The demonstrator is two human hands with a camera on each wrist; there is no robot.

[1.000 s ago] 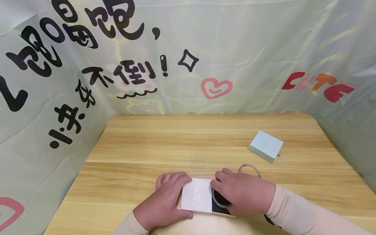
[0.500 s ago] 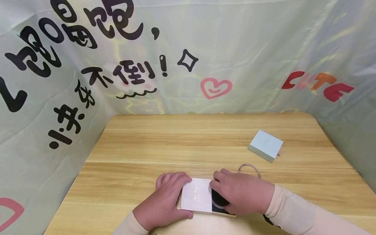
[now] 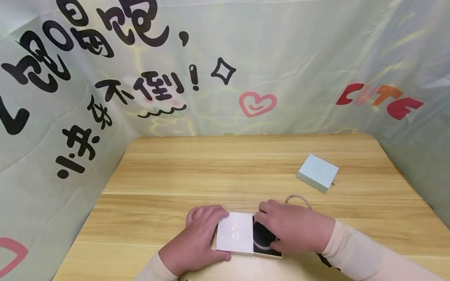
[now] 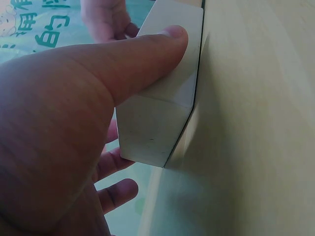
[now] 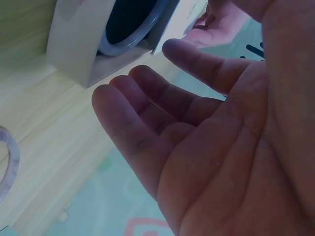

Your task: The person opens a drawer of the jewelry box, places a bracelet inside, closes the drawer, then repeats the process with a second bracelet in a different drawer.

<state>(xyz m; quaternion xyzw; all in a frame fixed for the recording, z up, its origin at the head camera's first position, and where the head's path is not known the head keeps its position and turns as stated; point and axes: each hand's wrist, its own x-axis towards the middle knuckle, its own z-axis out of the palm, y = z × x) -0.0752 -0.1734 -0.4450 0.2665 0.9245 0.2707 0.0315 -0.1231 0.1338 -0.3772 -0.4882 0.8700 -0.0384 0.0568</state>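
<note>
Beyond the wooden table (image 3: 197, 164), lettered fabric (image 3: 291, 47) forms the far wall. At the near edge, your left hand (image 3: 198, 240) grips the white box (image 3: 234, 234), thumb on its near side and fingers on its far side; your right hand (image 3: 299, 228) arches over the uncovered right part, four fingers loosely bent and apart from the box, but whether thumb and forefinger pinch anything cannot be told. A blue box (image 3: 317, 173) lies farther off to the right. In the uncovered part sits a bangle (image 5: 120, 49) around a dark centre; a loose bangle (image 5: 15, 157) lies just beyond your right hand. Judged risks: a trailing fingertip could hook the boxed bangle out of its seat; a lid pushed rightward could jam on a raised rim; a swinging wrist could knock the loose bangle.
</note>
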